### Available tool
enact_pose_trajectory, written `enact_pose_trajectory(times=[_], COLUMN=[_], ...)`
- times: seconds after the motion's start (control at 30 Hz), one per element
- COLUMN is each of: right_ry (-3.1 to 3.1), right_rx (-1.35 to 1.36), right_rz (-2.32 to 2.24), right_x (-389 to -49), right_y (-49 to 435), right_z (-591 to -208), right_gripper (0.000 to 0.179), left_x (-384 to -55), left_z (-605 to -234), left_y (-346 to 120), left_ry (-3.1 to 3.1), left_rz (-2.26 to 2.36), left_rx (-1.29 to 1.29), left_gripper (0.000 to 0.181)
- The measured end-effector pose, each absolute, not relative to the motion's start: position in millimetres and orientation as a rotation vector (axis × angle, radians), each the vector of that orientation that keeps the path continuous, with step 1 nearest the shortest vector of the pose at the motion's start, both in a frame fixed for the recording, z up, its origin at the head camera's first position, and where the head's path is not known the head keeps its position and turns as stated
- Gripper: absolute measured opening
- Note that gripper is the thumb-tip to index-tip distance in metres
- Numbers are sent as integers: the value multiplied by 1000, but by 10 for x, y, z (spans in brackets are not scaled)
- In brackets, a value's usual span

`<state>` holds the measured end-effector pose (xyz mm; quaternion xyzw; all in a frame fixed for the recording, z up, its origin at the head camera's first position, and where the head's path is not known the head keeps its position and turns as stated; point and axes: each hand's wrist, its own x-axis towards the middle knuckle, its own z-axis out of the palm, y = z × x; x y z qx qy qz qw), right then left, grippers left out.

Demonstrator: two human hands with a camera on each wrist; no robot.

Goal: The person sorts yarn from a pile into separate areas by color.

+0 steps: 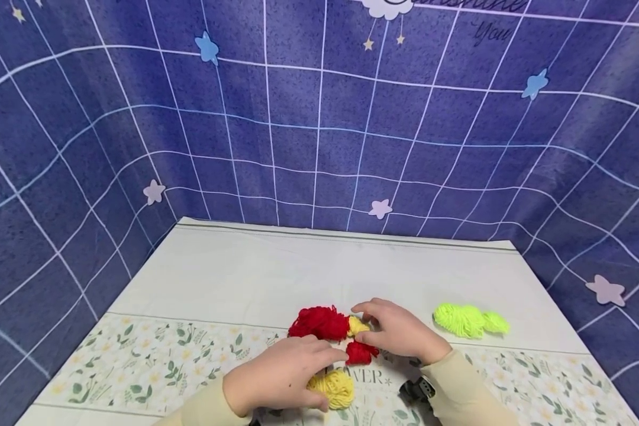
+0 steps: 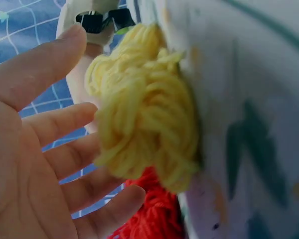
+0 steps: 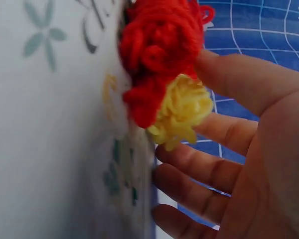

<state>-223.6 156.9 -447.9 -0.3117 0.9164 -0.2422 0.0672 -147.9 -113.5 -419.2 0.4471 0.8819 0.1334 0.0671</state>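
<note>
A bundle of yellow yarn point(image 1: 334, 388) lies on the flowered cloth under my left hand point(image 1: 284, 373). That hand's fingers are spread and nearly straight beside the yarn point(image 2: 144, 109), and the palm faces it. Behind it lie a large red yarn bundle point(image 1: 322, 323) and a smaller red one point(image 1: 360, 353). My right hand point(image 1: 399, 331) curves loosely around the small yellow yarn end point(image 1: 357, 325) between the two reds. In the right wrist view its thumb reaches the red yarn point(image 3: 162, 45), with the other fingers spread beside the yellow tuft point(image 3: 182, 109).
A neon green yarn bundle point(image 1: 465, 320) lies on the white part of the table point(image 1: 234, 266), right of my right hand. A black wrist device point(image 1: 418, 390) shows at the right cuff. Blue gridded curtains point(image 1: 298, 136) surround the table's back and sides.
</note>
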Motion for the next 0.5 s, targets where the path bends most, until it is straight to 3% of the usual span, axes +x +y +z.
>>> enact_pose_trajectory(times=[0.27, 0.5], right_ry=[2812, 2811], right_rx=[-931, -924], right_rz=[-719, -763], right_x=[-2250, -2276], right_y=[1532, 1547], right_z=[-4563, -4594], right_gripper=[34, 31], left_x=[-1451, -1477], left_z=[-4304, -4341], left_y=[-1100, -1105], left_ry=[2619, 2627], left_rz=[376, 353], left_rx=[1325, 1363], left_gripper=[67, 56])
